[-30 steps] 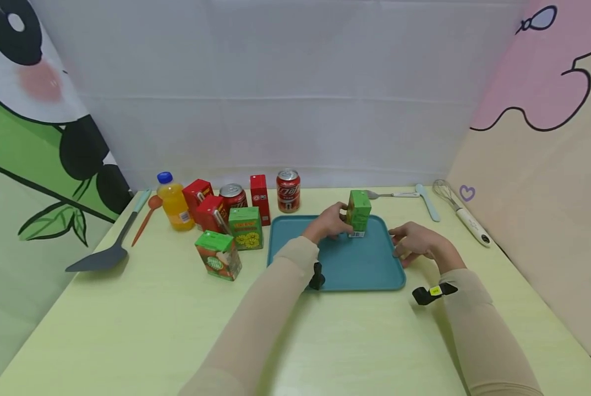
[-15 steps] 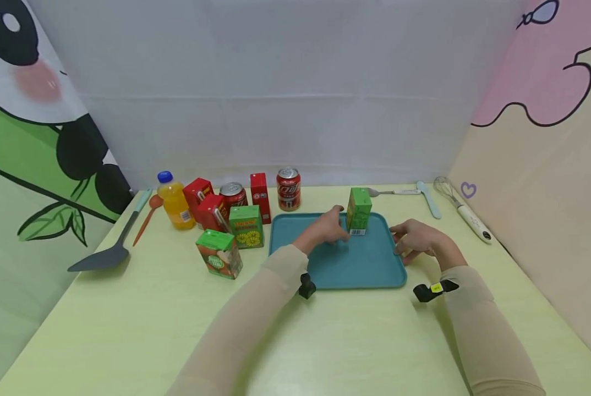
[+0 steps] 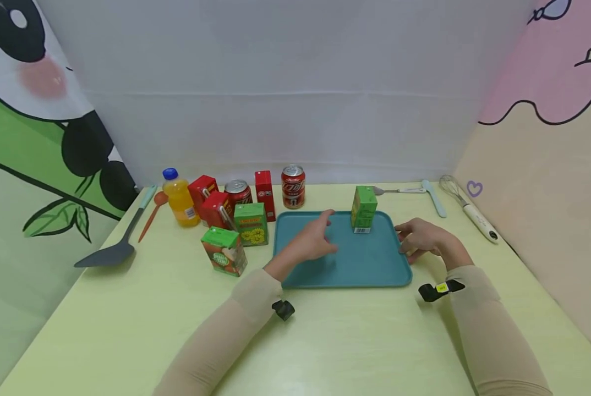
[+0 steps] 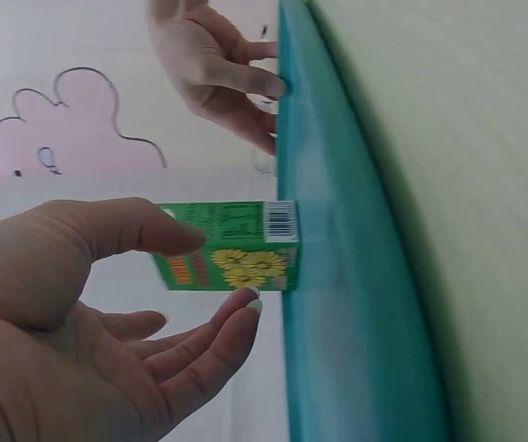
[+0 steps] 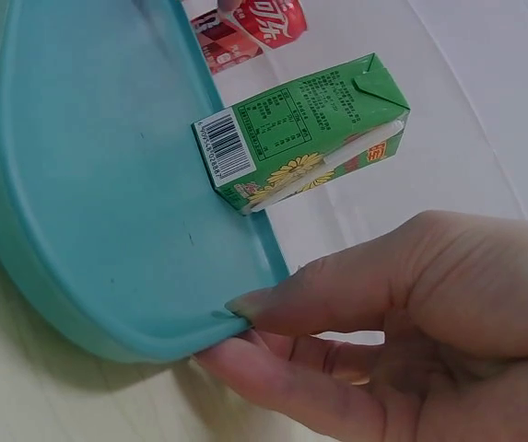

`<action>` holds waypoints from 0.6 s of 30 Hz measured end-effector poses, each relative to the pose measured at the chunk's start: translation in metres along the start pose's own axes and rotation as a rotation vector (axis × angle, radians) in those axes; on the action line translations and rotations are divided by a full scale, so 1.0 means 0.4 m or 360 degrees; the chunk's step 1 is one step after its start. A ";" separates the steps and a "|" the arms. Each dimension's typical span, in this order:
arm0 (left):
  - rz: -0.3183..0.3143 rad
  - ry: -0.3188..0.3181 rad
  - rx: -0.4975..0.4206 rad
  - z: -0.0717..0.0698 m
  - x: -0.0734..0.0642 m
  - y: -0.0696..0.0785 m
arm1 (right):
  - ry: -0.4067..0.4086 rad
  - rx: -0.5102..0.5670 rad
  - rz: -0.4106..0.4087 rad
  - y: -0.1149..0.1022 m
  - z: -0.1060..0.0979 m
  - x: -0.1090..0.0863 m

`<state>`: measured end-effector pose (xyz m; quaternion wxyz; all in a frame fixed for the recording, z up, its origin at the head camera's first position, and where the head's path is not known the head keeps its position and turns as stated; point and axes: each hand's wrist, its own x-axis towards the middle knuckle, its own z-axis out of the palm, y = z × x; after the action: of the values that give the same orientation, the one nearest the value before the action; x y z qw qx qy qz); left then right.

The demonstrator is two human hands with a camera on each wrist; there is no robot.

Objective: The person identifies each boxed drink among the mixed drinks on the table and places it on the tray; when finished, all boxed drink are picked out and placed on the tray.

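Observation:
A green drink carton [image 3: 364, 209] with yellow flowers stands upright on the blue tray [image 3: 345, 269], toward its back right. My left hand [image 3: 309, 242] hovers over the tray's left half, thumb and fingers spread, with nothing between them. In the left wrist view the carton [image 4: 236, 247] shows beyond those fingertips, apart from them as the head view tells. My right hand [image 3: 426, 241] pinches the tray's right rim; the right wrist view shows the thumb on top of the rim and fingers beneath it.
Left of the tray stand a green flower carton [image 3: 251, 224], a carton with a green top [image 3: 224, 252], several red cartons, two cola cans [image 3: 293, 187] and a juice bottle [image 3: 180, 199]. A spatula [image 3: 112, 253] and red spoon [image 3: 152, 215] lie far left, a whisk [image 3: 469, 209] far right.
My left hand has let go of the green carton and drawn back to the left, its fingers spreading. The carton stays standing on the tray. My right hand keeps its place at the rim.

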<state>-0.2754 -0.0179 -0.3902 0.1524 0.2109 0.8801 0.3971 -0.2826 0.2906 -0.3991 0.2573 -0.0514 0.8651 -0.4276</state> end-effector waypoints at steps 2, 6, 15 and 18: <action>0.0025 0.0021 -0.0019 -0.018 -0.031 0.007 | -0.0003 0.0001 -0.0003 0.000 0.000 -0.002; 0.0078 0.0085 -0.0027 -0.062 -0.090 0.023 | -0.0009 0.0013 0.0009 0.006 0.000 -0.003; 0.0158 0.0337 0.0096 -0.169 -0.217 0.024 | -0.0010 0.0008 -0.0005 0.006 -0.003 -0.006; 0.0105 0.0422 0.0155 -0.207 -0.257 0.012 | -0.0020 -0.0005 -0.0011 0.000 -0.004 -0.006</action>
<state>-0.2215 -0.1184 -0.3234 0.0112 0.1925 0.9034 0.3830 -0.2812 0.2926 -0.3974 0.2612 -0.0575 0.8640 -0.4267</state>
